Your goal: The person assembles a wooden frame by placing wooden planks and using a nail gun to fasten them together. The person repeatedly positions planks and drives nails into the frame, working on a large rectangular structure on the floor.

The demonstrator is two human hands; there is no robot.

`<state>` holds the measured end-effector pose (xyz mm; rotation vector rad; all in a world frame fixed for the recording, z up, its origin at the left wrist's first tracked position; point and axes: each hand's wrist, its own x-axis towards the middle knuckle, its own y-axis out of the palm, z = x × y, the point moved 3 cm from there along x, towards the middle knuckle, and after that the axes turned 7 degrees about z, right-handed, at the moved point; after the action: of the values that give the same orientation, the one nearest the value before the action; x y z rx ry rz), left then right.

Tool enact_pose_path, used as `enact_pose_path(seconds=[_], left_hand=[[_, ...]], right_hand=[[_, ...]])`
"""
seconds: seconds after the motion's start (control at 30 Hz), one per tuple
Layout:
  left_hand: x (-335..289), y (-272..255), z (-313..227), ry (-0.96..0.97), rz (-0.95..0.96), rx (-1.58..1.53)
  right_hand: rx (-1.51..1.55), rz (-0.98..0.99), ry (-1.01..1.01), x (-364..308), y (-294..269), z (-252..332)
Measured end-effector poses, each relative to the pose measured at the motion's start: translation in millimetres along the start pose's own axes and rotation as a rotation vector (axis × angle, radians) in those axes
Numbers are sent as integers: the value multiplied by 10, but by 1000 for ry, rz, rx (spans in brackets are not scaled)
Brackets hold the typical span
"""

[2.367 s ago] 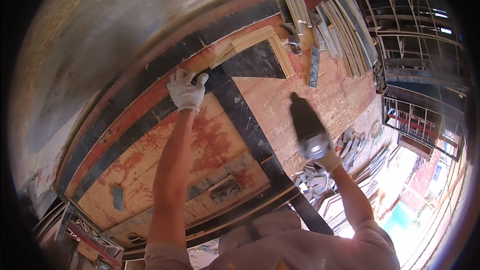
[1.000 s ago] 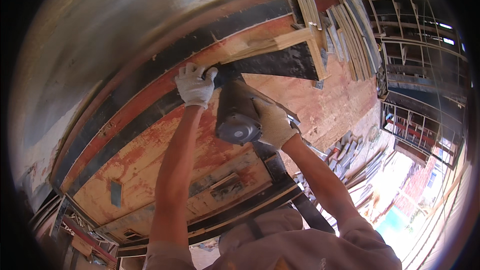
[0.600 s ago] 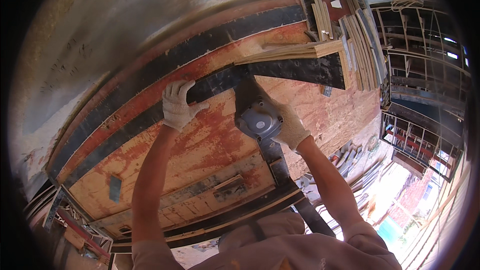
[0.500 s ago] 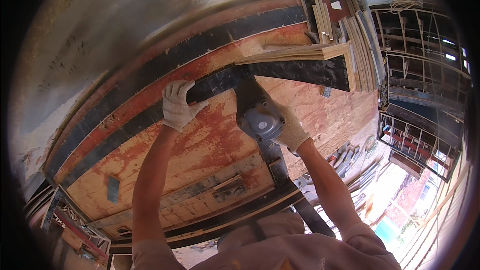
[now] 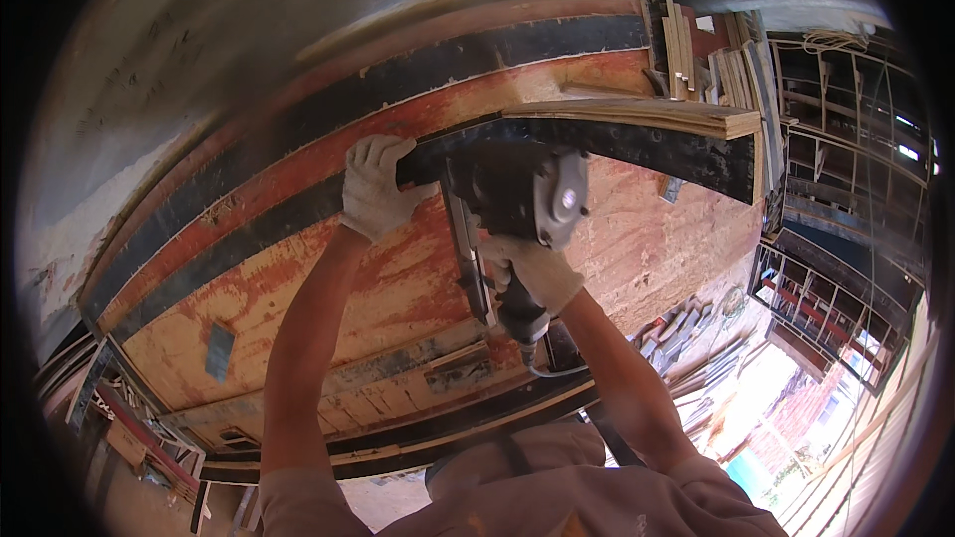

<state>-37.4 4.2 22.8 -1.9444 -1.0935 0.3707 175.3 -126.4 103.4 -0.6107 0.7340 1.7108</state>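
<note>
"Any lettering logged?"
"None legible. Dark strokes (image 5: 154, 82) seen on the grey surface (image 5: 214, 40), far left; no characters made out."
"The shirt (image 5: 537, 497), near side?"
"Pale mark (image 5: 642, 524) noted toward the right; too small to be read."
"And the nail gun (image 5: 502, 184)?"
"Bright spot on its end cap (image 5: 562, 204); nothing deciphered."

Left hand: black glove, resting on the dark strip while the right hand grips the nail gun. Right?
Not quite: the glove on the left hand is whitish, as the head view shows. It does rest on the dark strip, and the right hand grips the nail gun.
</note>
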Motion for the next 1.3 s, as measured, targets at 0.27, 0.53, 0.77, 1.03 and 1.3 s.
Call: enact_pose_path(seconds=[0.27, 0.53, 0.77, 1.03, 1.3], left_hand=[[6, 17, 11, -2, 4, 3], [-23, 45, 12, -47, 54, 12], [-70, 86, 64, -55, 51, 27], [-1770, 300, -1186, -183, 178, 127], [-3462, 704, -2180, -141, 281, 250]], right_hand=[[146, -4, 60, -29, -24, -16], [132, -17, -33, -92, -13, -86], [91, -72, 134, -386, -148, -135], [373, -255, -24, -1290, -193, -215], [470, -361, -63, -1515, -135, -208]])
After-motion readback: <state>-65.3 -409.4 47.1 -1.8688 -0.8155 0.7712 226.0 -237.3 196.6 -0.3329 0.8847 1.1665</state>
